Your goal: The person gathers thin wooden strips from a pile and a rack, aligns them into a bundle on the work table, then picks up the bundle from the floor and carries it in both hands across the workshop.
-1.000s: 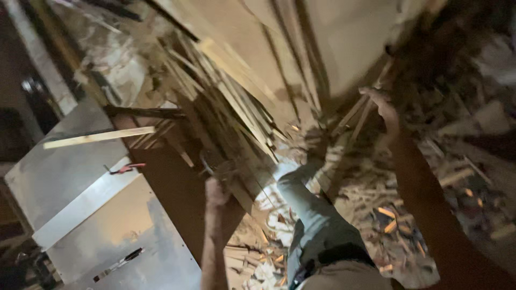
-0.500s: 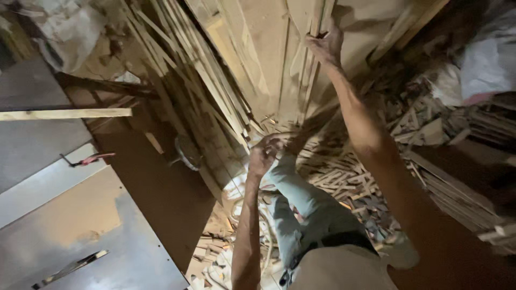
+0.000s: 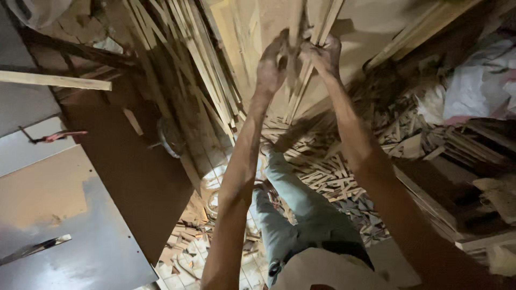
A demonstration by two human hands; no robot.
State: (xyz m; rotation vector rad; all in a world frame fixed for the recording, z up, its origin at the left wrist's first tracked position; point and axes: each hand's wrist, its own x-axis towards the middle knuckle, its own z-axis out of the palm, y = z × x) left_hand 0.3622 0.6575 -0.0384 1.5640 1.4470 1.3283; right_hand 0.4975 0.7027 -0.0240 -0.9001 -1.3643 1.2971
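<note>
While both arms reach up to about 12 o'clock in the view, the left hand and the right hand meet around one long pale wooden strip that stands nearly upright. The grip of the left hand is closed, its fingers curled on the strip from the 9 o'clock side. The grip of the right hand is also closed, but it is blurred, and I cannot tell if it holds the same strip or a thin neighbour strip just beside it. The two hands are almost touching each other.

Around the hands, at 11 to 1 o'clock, many thin light wooden slats lean against a large pale plywood board. Below the hands, near the middle, a heap of short wooden offcuts lies on the floor, and the person's leg in grey-green trousers stretches into it.

At 9 o'clock a dark brown flat panel lies slanted, and beside it, at 8 o'clock, a grey shiny metal tabletop shows. A long pale wooden batten lies across at 10 o'clock, with a small red-handled tool under it. At 3 o'clock stacked brown boards and a crumpled white plastic sheet are seen.
</note>
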